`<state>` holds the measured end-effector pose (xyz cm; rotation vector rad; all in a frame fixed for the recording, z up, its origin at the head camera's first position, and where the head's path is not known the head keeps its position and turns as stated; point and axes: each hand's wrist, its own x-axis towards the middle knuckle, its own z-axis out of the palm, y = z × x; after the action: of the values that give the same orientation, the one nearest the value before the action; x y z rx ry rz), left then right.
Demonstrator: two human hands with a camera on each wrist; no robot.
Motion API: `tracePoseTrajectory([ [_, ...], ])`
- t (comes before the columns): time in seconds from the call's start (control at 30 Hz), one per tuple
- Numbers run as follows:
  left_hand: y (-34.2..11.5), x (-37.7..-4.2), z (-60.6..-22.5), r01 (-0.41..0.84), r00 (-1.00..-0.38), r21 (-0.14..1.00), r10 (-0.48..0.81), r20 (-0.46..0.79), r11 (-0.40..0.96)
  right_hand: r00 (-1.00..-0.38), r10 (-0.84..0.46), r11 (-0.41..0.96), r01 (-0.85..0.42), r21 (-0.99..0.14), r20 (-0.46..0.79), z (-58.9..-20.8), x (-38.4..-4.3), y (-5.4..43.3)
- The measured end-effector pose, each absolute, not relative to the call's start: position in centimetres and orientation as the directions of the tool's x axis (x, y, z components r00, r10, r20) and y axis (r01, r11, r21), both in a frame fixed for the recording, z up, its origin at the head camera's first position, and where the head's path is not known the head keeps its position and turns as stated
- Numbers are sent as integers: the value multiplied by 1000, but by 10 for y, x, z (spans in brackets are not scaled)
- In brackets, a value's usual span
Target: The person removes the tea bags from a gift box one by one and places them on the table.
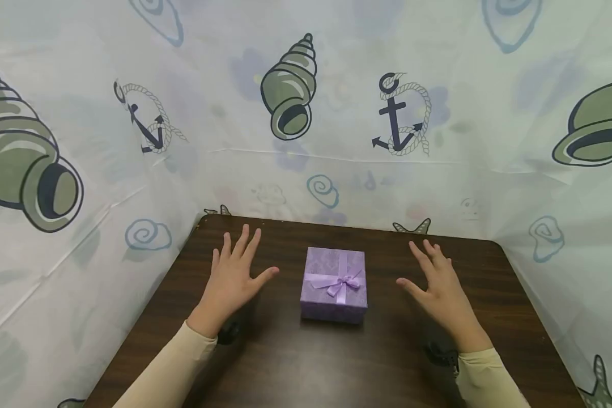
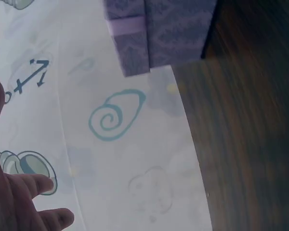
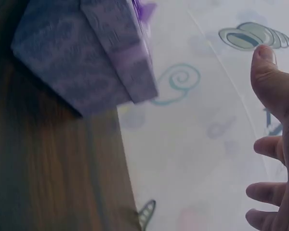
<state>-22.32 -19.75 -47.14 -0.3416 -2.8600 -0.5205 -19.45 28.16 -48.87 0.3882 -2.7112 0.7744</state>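
A square purple gift box (image 1: 334,283) with a lilac ribbon and a bow on its lid stands closed on the dark wooden table. My left hand (image 1: 233,281) hovers to the left of it, fingers spread and thumb toward the box. On the other side, my right hand (image 1: 441,292) is held apart from the box too, fingers extended. Neither hand touches anything. In the left wrist view the box's side (image 2: 178,31) shows at the top, and the right wrist view has its patterned side (image 3: 77,57) at upper left.
The dark brown table (image 1: 306,362) has rounded far corners. White fabric (image 1: 347,187) printed with shells, anchors and starfish surrounds its back and sides. A dark wrist strap (image 1: 228,333) shows under the left cuff, and another dark band (image 1: 440,355) by the right.
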Motion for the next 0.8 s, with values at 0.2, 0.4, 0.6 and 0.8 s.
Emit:
tracePoseTrajectory([
  [0.2,-193,-214,-482,280,-953,381,207,220,881,-929,-180,774,-337,-536,324,-503,-192,264],
  [0.4,-183,-214,-491,309,-950,495,237,204,812,-932,-167,741,-333,-583,321,-519,-189,250],
  [0.6,-172,-213,-503,319,-947,631,262,186,707,-918,-175,719,-367,-591,356,-531,-187,235],
  [0.8,-161,-209,-516,315,-943,747,283,176,586,-904,-179,662,-402,-633,387,-542,-187,219],
])
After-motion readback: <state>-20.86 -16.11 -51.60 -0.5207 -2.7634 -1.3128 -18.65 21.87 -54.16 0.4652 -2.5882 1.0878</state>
